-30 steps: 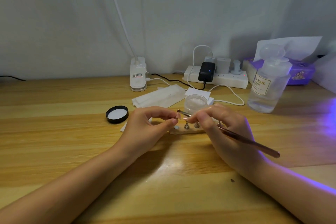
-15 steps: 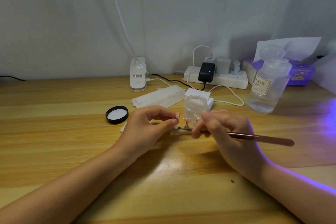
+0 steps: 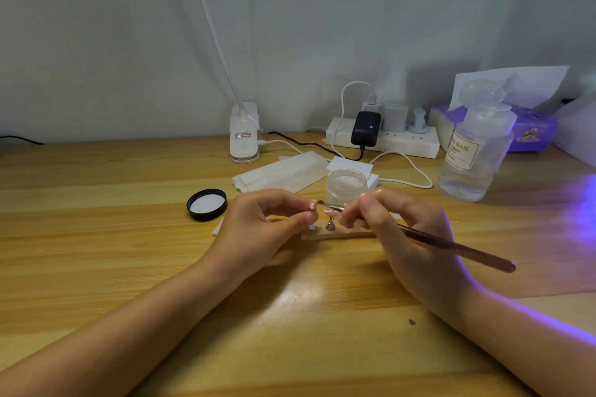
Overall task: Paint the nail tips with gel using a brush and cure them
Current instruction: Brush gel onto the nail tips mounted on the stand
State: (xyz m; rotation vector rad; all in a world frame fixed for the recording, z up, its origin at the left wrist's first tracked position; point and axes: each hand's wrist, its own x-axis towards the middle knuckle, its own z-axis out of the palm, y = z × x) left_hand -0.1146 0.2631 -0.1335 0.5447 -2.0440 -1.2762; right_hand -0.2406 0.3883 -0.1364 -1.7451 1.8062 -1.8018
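Note:
My left hand [image 3: 258, 229] pinches a small pink nail tip [image 3: 312, 205] between thumb and forefinger, just above a wooden holder strip [image 3: 335, 235] with metal pegs. One peg [image 3: 330, 222] carries another pink tip. My right hand [image 3: 403, 235] grips a long rose-gold brush [image 3: 451, 246]; its bristle end [image 3: 321, 202] sits right beside the pinched tip. Behind the hands stands an open clear gel jar [image 3: 346, 185].
The jar's black lid [image 3: 206, 204] lies left on the wooden table [image 3: 96, 251]. White wipes [image 3: 280, 172], a lamp base [image 3: 244, 132], a power strip [image 3: 383, 137], a clear "Nail" bottle [image 3: 474, 151] and a purple tissue pack [image 3: 532, 130] stand behind. Violet light glows at the right edge.
My right hand lifted the brush tip from low at the holder up to the nail tip pinched in my left hand; the handle end dropped lower right. My left hand stayed in place.

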